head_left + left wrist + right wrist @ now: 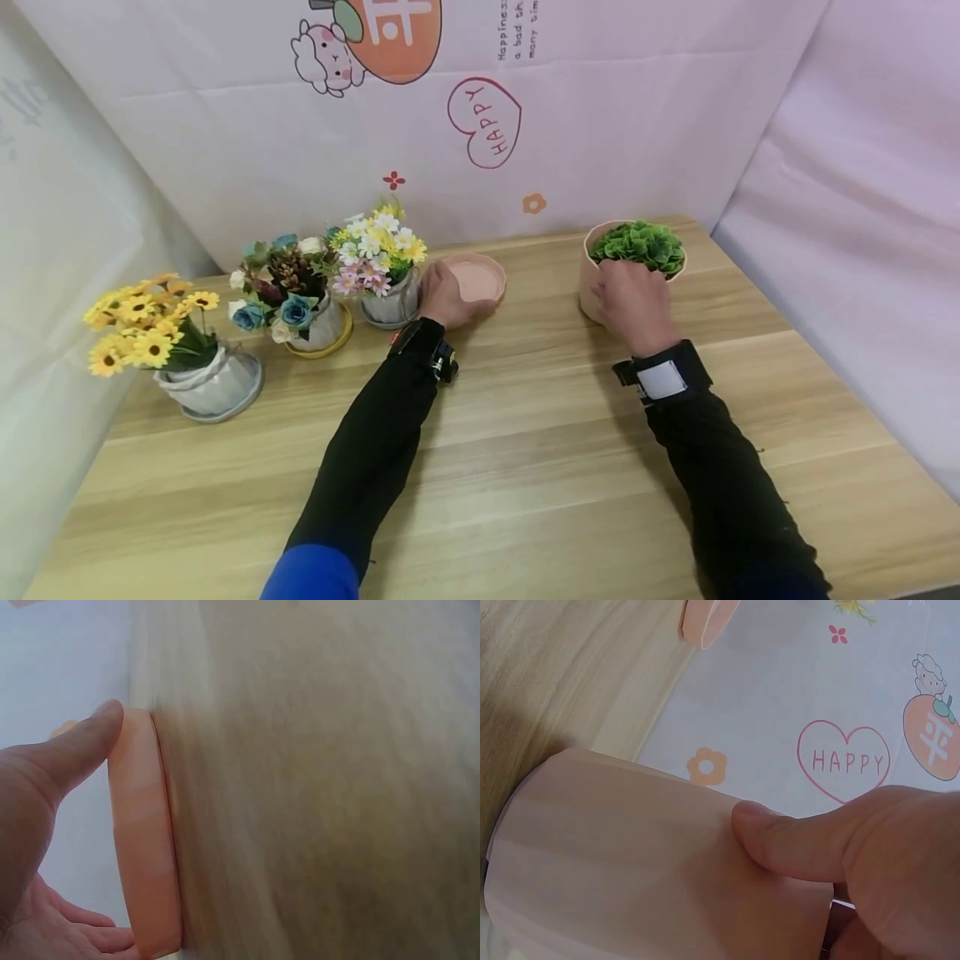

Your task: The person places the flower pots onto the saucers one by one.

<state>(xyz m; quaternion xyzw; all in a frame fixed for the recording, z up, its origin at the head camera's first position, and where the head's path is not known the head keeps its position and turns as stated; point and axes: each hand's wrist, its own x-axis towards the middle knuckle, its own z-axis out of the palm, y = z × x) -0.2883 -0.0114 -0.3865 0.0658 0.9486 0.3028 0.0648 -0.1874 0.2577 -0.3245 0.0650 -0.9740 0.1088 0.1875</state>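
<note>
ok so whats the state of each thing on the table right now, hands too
pink saucer: flat on the table, empty, left hand on its rim
left hand: grip on the saucer's edge, thumb over the rim
pink pot: upright, filled with green plant
right hand: grip round the pot's side, thumb pressed on its wall
three flower pots: upright on saucers, untouched

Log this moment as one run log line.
left hand: grips pink saucer | right hand: grips pink pot with green plant | both on wooden table
</note>
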